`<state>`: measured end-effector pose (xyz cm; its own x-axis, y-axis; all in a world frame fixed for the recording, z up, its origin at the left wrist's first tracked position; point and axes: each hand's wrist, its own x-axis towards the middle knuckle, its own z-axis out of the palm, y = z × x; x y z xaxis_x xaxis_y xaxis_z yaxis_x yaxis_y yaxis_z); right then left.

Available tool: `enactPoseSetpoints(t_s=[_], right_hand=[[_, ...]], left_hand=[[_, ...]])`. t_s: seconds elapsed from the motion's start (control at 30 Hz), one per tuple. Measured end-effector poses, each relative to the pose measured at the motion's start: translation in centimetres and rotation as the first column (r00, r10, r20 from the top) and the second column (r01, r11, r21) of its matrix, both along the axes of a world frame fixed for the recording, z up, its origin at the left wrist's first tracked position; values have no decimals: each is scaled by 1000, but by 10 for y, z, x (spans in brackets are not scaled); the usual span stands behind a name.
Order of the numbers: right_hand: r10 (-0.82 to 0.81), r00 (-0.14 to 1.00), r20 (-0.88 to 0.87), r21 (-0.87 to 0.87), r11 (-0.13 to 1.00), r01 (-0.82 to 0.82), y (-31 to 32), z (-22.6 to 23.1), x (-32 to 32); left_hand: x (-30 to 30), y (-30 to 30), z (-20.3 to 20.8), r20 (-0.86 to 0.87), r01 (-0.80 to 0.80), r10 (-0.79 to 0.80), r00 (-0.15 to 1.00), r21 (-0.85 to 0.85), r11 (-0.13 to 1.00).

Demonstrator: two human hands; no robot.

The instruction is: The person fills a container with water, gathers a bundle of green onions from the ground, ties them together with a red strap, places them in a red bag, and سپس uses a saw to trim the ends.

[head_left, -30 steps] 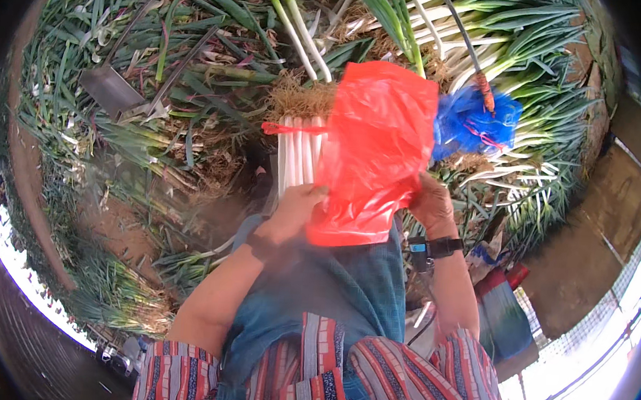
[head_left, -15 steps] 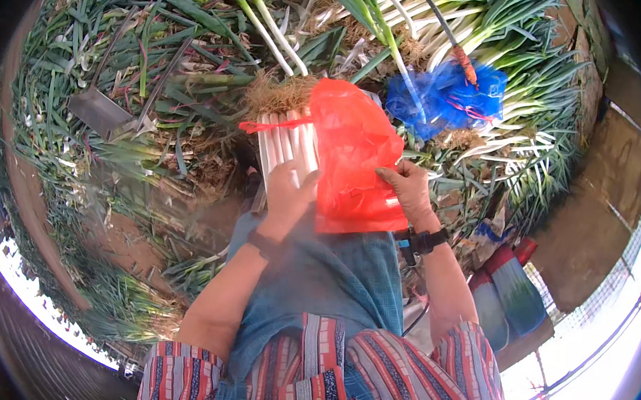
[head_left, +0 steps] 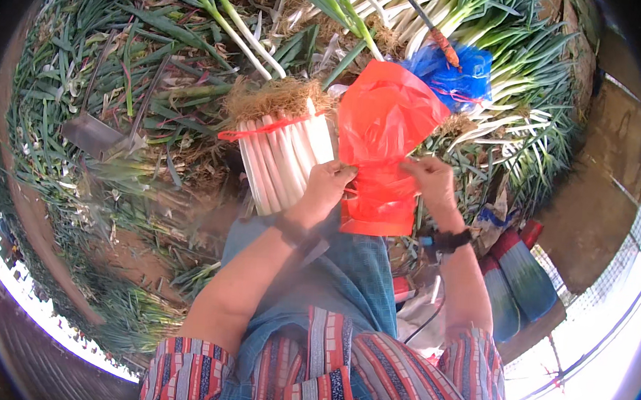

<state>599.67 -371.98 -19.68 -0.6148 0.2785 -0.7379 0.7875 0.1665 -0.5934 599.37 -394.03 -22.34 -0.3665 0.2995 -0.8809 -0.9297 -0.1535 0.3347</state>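
A red plastic bag [head_left: 389, 123] is stretched between my two hands, bunched at its middle and flaring out at the far end. My left hand [head_left: 329, 186] pinches its left edge. On the opposite edge, the fingers of my right hand [head_left: 433, 184] grip the plastic. Just left of the bag lies a thick bundle of green onions [head_left: 271, 159], white stalks toward me and brown roots at the far end. A red tie [head_left: 266, 126] runs round the bundle below the roots. Part of the bundle's near end is hidden by my left hand and forearm.
Piled green onions [head_left: 521, 88] lie far right, beside crumpled blue plastic [head_left: 463, 72] and a rod with an orange handle [head_left: 444, 47]. Loose leaves and a metal frame [head_left: 94, 136] are on the left. Red and blue-green objects [head_left: 519, 277] stand near right, by brown cardboard [head_left: 602, 205].
My left hand has moved from the onion bundle to the bag's left edge. The bag has shifted right, off the bundle, and is gathered at its middle, uncovering more stalks.
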Motion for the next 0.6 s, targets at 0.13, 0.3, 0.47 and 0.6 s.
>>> enactPoseSetpoints(t_s=[0.13, 0.3, 0.47, 0.6], right_hand=[[11, 1000, -7, 321, 947, -8, 72, -34, 12], [746, 656, -113, 409, 637, -654, -6, 56, -4], [864, 428, 264, 206, 383, -901, -22, 30, 16], [893, 378, 244, 232, 324, -917, -16, 10, 49]], left_hand=[[15, 23, -8, 71, 6, -4, 998, -28, 1000], [37, 30, -30, 35, -1, 3, 999, -47, 999], [38, 49, -23, 74, -134, 133, 988, 7, 991], [43, 24, -25, -406, 183, -335, 850, -368, 912]])
